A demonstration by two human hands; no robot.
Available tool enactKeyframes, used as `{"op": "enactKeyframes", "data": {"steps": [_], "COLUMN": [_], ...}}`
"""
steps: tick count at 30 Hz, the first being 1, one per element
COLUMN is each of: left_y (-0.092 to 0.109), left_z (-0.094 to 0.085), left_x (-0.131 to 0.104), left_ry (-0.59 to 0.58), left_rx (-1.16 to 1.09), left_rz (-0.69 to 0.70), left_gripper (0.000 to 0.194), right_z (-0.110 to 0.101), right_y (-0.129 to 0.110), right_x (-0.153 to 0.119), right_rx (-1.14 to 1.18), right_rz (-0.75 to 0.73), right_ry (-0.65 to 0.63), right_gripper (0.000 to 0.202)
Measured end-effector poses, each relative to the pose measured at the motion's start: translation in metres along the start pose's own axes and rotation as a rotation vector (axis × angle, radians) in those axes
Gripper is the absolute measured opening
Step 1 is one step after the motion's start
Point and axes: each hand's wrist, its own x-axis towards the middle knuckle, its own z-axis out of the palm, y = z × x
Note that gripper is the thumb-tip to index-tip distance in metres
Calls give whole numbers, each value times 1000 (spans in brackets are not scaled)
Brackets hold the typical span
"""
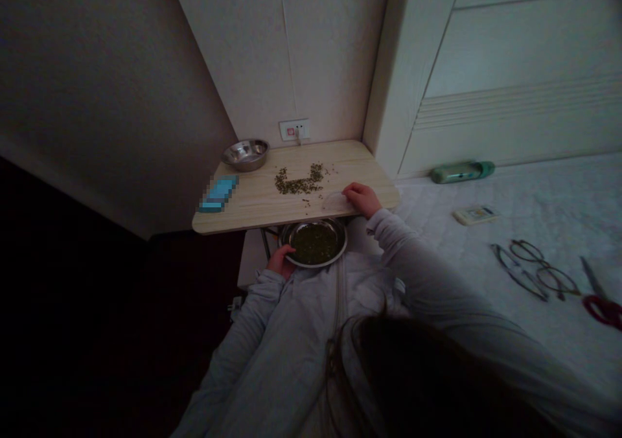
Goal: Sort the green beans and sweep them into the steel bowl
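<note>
My left hand grips the rim of a metal bowl just below the table's front edge; the thumb lies over the rim. Many small green bits fill the bottom of that bowl. Over the right part of the table, my right hand pinches a thin, pale, see-through piece, perhaps plastic, resting at the tabletop. To its left, a loose curved patch of small greenish-brown grains is spread on the wood, with stray grains around it.
A second metal bowl stands at the table's back left, near a blurred blue object. A wall socket is behind. On the white bed lie a green bottle, a small pale device, glasses and red-handled scissors.
</note>
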Motion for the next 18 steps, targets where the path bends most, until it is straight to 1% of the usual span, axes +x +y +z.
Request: {"op": "enactKeyframes", "data": {"steps": [4, 7, 12, 16, 18], "left_y": [0, 0, 0, 0, -1], "left_z": [-1, -1, -1, -2, -3], "left_x": [0, 0, 1, 1, 3], "left_ry": [5, 4, -8, 11, 1], "left_rx": [4, -2, -8, -7, -13], "left_rz": [-7, -13, -6, 2, -2], "left_gripper": [36, 38, 39, 40, 40], "right_z": [1, 2, 2, 1, 0], "right_y": [3, 4, 1, -2, -3], "right_x": [2, 3, 1, -1, -1], "right_rx": [59, 45, -22, -39, -41], "right_rz": [2, 12, 7, 11, 9], "right_ry": [49, 64, 41, 25, 12], "right_gripper": [21, 22, 20, 19, 19]}}
